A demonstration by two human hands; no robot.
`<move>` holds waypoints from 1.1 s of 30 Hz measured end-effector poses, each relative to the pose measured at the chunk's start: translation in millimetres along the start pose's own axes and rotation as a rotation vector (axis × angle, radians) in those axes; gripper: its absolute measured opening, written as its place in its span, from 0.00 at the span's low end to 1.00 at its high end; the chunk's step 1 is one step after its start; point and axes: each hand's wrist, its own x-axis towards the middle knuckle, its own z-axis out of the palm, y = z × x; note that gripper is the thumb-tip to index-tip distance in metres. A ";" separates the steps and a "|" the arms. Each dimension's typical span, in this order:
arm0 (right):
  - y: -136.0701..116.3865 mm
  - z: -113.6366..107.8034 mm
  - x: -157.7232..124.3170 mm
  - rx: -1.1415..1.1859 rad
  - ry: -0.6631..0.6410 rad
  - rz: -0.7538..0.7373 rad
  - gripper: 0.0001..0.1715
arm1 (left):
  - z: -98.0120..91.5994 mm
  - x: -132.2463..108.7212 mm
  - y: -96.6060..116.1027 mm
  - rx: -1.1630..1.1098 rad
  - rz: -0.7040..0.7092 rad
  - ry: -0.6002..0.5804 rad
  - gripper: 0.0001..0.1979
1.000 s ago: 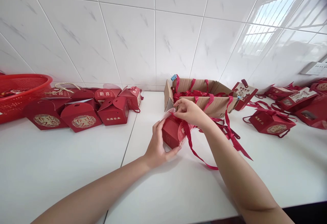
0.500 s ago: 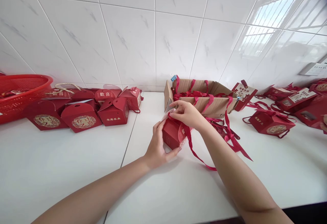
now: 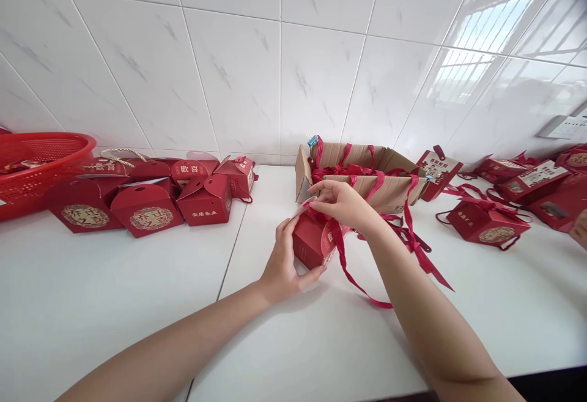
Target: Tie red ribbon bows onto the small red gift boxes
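Ribbon (image 3: 340,246) trails from the red box (image 3: 312,244) before you, just in front of the cardboard carton (image 3: 393,189). Your left hand (image 3: 282,270) grips the box, thumb and fingers spread around it; your right hand (image 3: 339,205) bends its fingers at the top, but what they pinch I cannot tell.

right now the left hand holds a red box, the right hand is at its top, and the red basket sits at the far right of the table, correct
Not quite: the head view shows the red basket at the far left of the table. The left hand does hold a red box, with the right hand at its top.
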 end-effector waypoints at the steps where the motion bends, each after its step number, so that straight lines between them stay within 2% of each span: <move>1: 0.6 1.4 1.1 -0.004 0.005 -0.005 0.15 | 0.1 -0.2 0.1 -0.003 -0.006 -0.001 0.47; 11: 6.8 2.4 6.0 0.132 -0.022 0.039 0.16 | 0.4 -1.5 0.6 -0.021 -0.017 -0.011 0.48; 18: 11.4 -3.2 7.9 0.282 -0.242 0.056 0.20 | 1.1 -3.2 -1.9 -0.004 0.001 -0.022 0.48; 21: 10.8 -6.6 7.0 0.285 -0.283 0.067 0.19 | 0.9 -3.6 -1.6 0.007 0.016 -0.039 0.48; 27: 4.9 -6.7 1.8 0.240 -0.291 -0.002 0.15 | 0.6 -4.0 -2.8 0.019 0.040 -0.045 0.48; 33: 2.8 -1.2 -0.6 0.120 -0.184 0.017 0.11 | 1.0 -4.1 -4.6 0.010 0.029 -0.045 0.47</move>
